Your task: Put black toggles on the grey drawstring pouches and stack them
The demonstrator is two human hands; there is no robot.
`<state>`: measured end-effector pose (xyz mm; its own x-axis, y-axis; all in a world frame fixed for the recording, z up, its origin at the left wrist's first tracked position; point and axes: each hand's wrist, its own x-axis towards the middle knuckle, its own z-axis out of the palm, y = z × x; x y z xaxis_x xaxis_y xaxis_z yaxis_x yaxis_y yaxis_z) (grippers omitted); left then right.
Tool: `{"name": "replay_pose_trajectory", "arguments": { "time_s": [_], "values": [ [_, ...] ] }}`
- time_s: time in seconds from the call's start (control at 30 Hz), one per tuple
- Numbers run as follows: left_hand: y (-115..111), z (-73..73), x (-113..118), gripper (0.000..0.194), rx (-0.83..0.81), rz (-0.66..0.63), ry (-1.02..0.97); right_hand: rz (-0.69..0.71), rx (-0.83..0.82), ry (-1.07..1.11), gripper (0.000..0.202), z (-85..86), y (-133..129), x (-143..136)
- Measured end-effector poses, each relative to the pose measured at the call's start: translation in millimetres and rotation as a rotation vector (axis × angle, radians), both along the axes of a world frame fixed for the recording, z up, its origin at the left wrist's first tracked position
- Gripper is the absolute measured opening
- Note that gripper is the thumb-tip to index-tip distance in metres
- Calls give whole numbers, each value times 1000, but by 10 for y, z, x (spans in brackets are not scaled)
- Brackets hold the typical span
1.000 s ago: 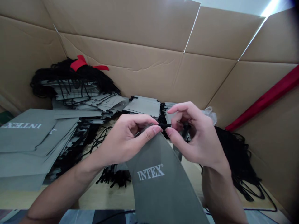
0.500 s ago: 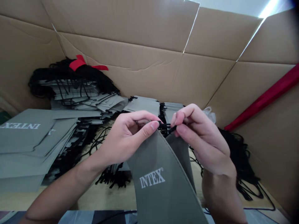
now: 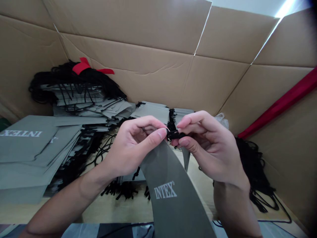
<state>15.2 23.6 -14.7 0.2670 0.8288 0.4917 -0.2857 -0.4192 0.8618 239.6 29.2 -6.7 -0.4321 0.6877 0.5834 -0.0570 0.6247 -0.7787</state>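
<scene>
The left hand (image 3: 141, 145) is pinching the top of the grey INTEX pouch (image 3: 170, 168), hanging across the near edge of the table (image 3: 109, 211); the right hand (image 3: 210, 148) is clasping black cord (image 3: 174, 135), apparently knotting it. Tightening is likely needing steady tension.

Grey panel (image 3: 177, 210): smooth, white INTEX lettering, gently curved; narrow end up, held above the table (image 3: 111, 211), lower part crossing its near edge in view. Black cord (image 3: 175, 134): bunched at panel's top corner; detail partly hidden.
</scene>
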Motion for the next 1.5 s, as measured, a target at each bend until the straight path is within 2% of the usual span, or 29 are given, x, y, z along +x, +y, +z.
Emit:
{"name": "replay_pose_trajectory", "arguments": {
  "time_s": [0.17,0.37,0.57,0.67,0.83,0.97,1.2,1.37,1.5],
  "values": [
    [4,2,2,3,0,-25,1,7,39,-15,26,28,-11,-11],
    [2,5,16,4,7,-14,-4,8,29,20,18,45,-11,-26],
    [-6,39,30,5,38,20,10,7,32,18,20,45,-8,-9],
    [-24,42,28,5,47,73,37,-92,101,-24,20,42,-13,-12],
    [-48,-18,62,12,126,245,76,-348,337,-72,18,13,-49,-89],
    [-73,-71,110,6,216,394,96,-498,498,-128,17,6,-82,-160],
    [-100,-112,97,12,315,473,222,-517,535,-170,20,18,-109,-188],
    [-62,-141,49,19,443,463,296,-529,546,-185,21,21,-125,-174],
    [-30,-95,30,18,536,432,350,-505,506,-210,18,34,-123,-128]
  ]
}}
